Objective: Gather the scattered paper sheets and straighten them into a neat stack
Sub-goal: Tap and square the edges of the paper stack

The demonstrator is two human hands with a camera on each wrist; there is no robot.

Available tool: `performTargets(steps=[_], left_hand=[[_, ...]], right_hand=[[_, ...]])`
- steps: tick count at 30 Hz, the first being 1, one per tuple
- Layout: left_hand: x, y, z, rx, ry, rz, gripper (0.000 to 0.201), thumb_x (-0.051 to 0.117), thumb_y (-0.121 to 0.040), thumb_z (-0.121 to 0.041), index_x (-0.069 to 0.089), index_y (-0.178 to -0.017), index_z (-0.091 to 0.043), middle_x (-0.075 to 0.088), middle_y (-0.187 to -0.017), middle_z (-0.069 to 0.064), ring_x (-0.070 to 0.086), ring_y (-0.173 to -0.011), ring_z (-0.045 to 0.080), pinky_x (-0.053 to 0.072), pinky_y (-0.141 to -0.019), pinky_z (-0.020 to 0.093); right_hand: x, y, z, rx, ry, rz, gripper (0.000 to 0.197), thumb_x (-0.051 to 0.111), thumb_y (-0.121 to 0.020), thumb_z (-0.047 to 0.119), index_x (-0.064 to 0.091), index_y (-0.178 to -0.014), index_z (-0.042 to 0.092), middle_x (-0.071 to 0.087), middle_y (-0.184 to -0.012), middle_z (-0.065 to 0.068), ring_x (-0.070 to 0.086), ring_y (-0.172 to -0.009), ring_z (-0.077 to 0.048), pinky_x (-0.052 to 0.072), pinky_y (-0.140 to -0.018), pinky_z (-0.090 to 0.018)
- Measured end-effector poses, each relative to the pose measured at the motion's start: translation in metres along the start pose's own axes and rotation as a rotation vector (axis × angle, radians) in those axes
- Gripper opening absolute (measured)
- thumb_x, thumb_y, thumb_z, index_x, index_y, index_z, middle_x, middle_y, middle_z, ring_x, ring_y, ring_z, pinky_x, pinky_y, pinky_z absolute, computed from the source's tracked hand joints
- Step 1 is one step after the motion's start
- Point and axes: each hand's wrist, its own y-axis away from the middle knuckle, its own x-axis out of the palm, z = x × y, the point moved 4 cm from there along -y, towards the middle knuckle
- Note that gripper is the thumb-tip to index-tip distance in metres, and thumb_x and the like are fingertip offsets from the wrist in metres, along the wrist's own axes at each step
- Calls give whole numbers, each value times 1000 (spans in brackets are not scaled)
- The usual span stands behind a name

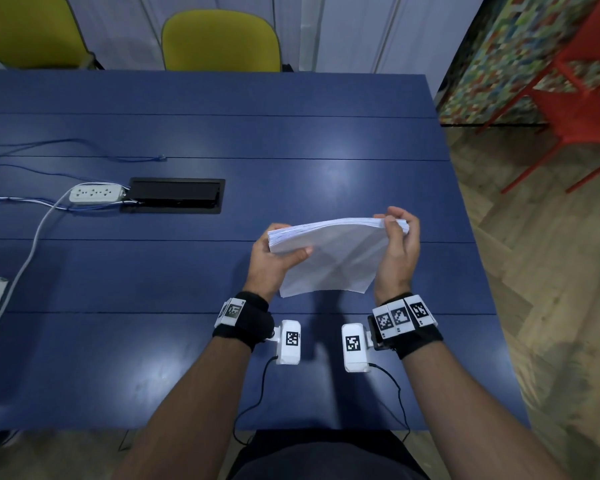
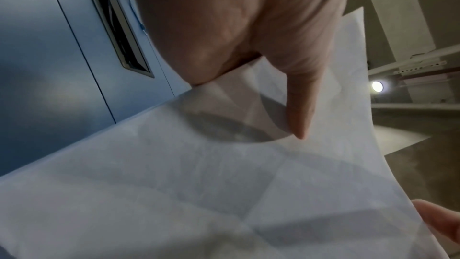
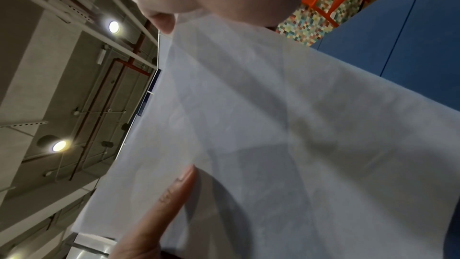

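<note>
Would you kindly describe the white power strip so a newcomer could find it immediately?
Start at the blue table and look to its left side for the black cable hatch set into the top. The power strip lies against the hatch's left end, the only white block with a row of sockets among thin cables.

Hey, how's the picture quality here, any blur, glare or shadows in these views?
Head view: sharp, soft glare patches on the blue table, edges bowed by the wide lens. Left wrist view: left hand blurred, thumb shadow on the paper stack. Right wrist view: soft focus, ceiling lights flaring.
</note>
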Motion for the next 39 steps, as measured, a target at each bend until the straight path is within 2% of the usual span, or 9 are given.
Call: performTargets(steps=[8, 14, 19, 22, 25, 28, 32, 35, 39], left_hand=[[-2, -4, 7, -34, 10, 14, 35, 92, -71, -9, 69, -96, -17, 75, -94, 3, 71, -86, 18, 57, -83, 33], [-6, -6, 9, -48, 15, 0, 39, 93, -72, -5, 69, -101, -13, 76, -97, 4, 72, -89, 19, 58, -83, 33], [-6, -4, 14, -43, -20, 20, 40, 93, -70, -8, 69, -102, -8, 74, -97, 6, 70, -89, 19, 58, -86, 36], [-9, -5, 18, -79, -19, -24, 43, 93, -72, -2, 71, -109, -2, 79, -103, 9, 74, -92, 21, 60, -92, 40], [-11, -6, 19, -118, -29, -68, 36, 92, -74, 1, 76, -106, -5, 83, -102, 8, 78, -91, 22, 63, -88, 38], [-10, -3, 23, -129, -61, -40, 30, 88, -77, 4, 78, -98, -15, 83, -96, 0, 77, -87, 17, 61, -85, 32], [-6, 1, 32, -158, -65, -62, 32, 86, -78, 8, 78, -95, -17, 82, -98, 4, 76, -92, 22, 61, -95, 43], [-7, 0, 28, -125, -34, -90, 29, 85, -79, 7, 78, -96, -17, 82, -105, 11, 77, -95, 24, 61, -93, 41], [-12, -2, 33, -115, -32, -99, 27, 84, -81, 6, 82, -89, -20, 83, -95, 0, 76, -90, 18, 60, -94, 38]], right_hand=[[-3, -3, 4, -67, -17, 52, 32, 41, -104, 30, 63, -117, 11, 71, -113, -12, 64, -101, -23, 47, -97, -46], [-8, -6, 0, -37, -130, 100, 63, 24, -102, 52, 62, -128, 9, 68, -122, -18, 65, -103, -16, 50, -82, -15], [-6, -6, -5, -26, -54, 110, 45, 51, -96, 40, 68, -117, 4, 69, -101, 1, 61, -88, -4, 45, -83, -19], [-6, -7, -2, -45, -63, 165, 69, 51, -89, 67, 67, -118, 6, 63, -102, 2, 61, -85, 0, 47, -79, -18], [-14, -11, -14, -92, -39, 334, 91, 63, -70, 81, 52, -135, 19, 59, -122, -6, 61, -103, -6, 49, -89, -20], [-26, -18, -42, -13, 105, 403, 92, 87, -67, 54, 46, -139, 12, 64, -124, -1, 63, -110, -7, 52, -98, -29], [-28, -26, -72, 60, 282, 372, 48, 78, -83, 1, 58, -126, 3, 72, -111, -5, 70, -96, -2, 54, -92, -39], [-23, -27, -70, 23, 232, 311, 41, 74, -86, -1, 59, -125, 2, 72, -118, -12, 70, -106, -18, 54, -93, -33], [-19, -19, -81, 54, 207, 283, 39, 71, -88, -4, 60, -124, 1, 72, -118, -14, 70, -107, -21, 55, -96, -32]])
